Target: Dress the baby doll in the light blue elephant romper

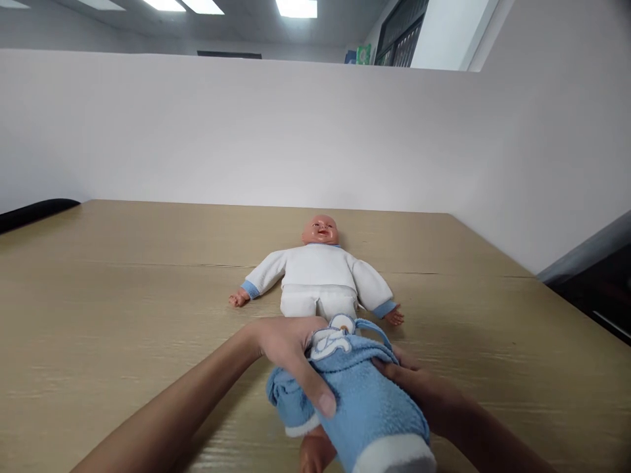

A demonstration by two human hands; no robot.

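A baby doll (320, 269) in a white long-sleeved top with blue cuffs lies on its back, head away from me. Blue terry overalls (374, 401) with white hems and a white appliqué are around its legs, and one bare foot (315, 452) shows below a hem. My left hand (293, 351) is closed on the overalls' upper edge, thumb pressed along the near leg. On the other side my right hand (424, 387) grips the overalls near a blue strap; its fingers are partly hidden behind the cloth.
The doll rests on a light wooden table (123, 315) with seams across it. A white partition (246, 131) stands behind the table. A black object (37, 210) is at the left edge, and a dark item (601, 289) lies beyond the right edge.
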